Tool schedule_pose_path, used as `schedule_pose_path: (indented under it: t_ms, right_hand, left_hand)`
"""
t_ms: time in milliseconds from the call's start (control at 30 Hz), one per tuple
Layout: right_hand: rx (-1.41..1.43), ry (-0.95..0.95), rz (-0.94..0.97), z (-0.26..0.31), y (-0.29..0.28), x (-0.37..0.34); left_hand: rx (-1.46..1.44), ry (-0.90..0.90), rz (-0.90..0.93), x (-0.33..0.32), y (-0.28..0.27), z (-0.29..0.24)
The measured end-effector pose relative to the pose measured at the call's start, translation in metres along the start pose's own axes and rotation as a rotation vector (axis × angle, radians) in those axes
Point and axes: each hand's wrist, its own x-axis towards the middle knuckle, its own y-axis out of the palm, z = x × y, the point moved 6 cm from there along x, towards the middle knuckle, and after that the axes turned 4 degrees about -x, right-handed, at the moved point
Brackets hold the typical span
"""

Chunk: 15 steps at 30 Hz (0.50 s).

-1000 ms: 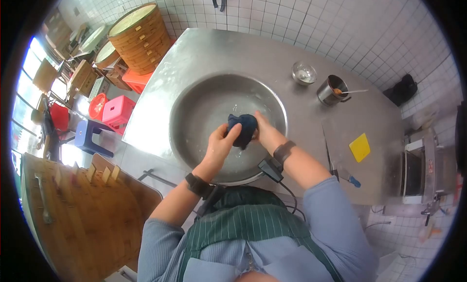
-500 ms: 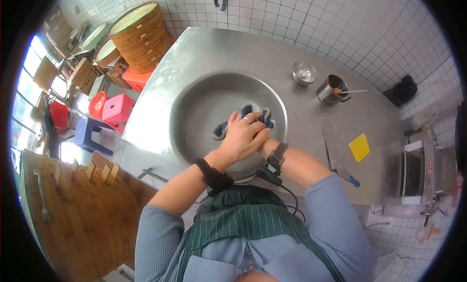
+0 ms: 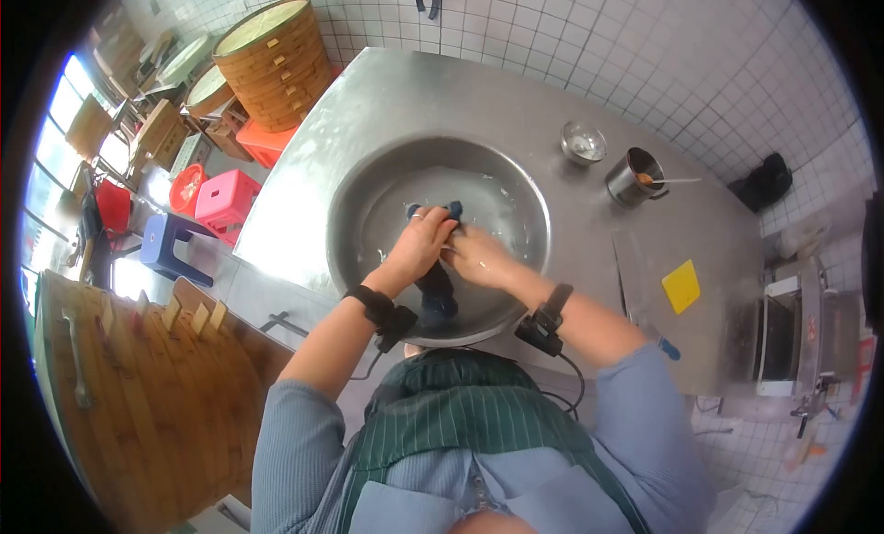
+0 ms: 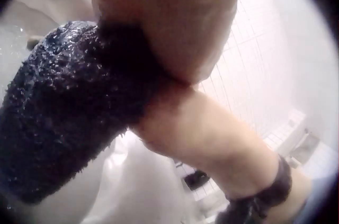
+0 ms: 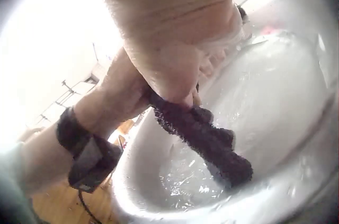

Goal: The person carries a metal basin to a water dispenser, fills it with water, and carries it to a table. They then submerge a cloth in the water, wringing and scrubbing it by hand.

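A wet dark blue cloth is bunched between both hands over a round metal basin that holds some water. The left hand grips the cloth from the left, a ring on one finger. Close against it, the right hand has its fingers curled round the cloth. One end of the cloth hangs toward the person; a small part sticks out beyond the fingers. In the left wrist view the fuzzy cloth bulges beside the left hand. The right wrist view shows the cloth dangling below the right hand.
On the metal table to the right are a glass bowl, a metal cup with a spoon, a knife, a yellow square and a blue-handled tool. Bamboo steamers stand at the back left.
The hands were stacked over the cloth half a second ago; now they grip it side by side, with one end hanging toward the person. The head view has shifted slightly.
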Motion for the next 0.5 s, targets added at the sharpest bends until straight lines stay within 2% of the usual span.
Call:
schedule_pose_path:
  t_ms: [67, 100, 133, 167, 200, 267, 300, 367, 400, 467, 500]
  right_hand:
    - [0.059, 0.142, -0.142, -0.028, -0.006, 0.003]
    - [0.06, 0.143, -0.142, -0.034, -0.007, 0.009]
    - [0.048, 0.302, -0.108, -0.048, -0.006, 0.014]
    - [0.036, 0.46, -0.071, -0.061, -0.001, 0.016]
    - [0.038, 0.46, -0.071, -0.062, 0.01, 0.021]
    - [-0.078, 0.253, -0.094, -0.038, 0.032, 0.042]
    - [-0.078, 0.247, -0.093, -0.023, 0.03, 0.049]
    - [-0.26, 0.031, 0.462, 0.009, 0.058, 0.056]
    - [-0.26, 0.027, 0.467, 0.004, 0.058, 0.057]
    - [-0.084, 0.076, 0.424, -0.02, 0.05, 0.055]
    - [-0.039, 0.217, 0.42, -0.036, 0.034, 0.049]
  left_hand:
    - [0.061, 0.017, 0.004, -0.008, -0.006, 0.011]
    - [0.161, -0.117, -0.014, -0.012, -0.011, 0.021]
    - [0.264, -0.25, -0.032, -0.016, -0.017, 0.032]
    - [0.34, -0.303, -0.051, -0.02, -0.021, 0.042]
    - [0.341, -0.302, -0.05, -0.022, -0.022, 0.047]
    - [0.384, -0.355, 0.002, -0.024, -0.024, 0.056]
    - [0.386, -0.359, -0.002, -0.023, -0.026, 0.056]
    - [0.117, -0.288, 0.048, -0.019, -0.027, 0.049]
    - [0.116, -0.294, 0.046, -0.02, -0.032, 0.046]
    - [-0.051, -0.386, -0.088, -0.025, -0.051, 0.042]
    - [-0.15, -0.502, -0.134, -0.03, -0.057, 0.047]
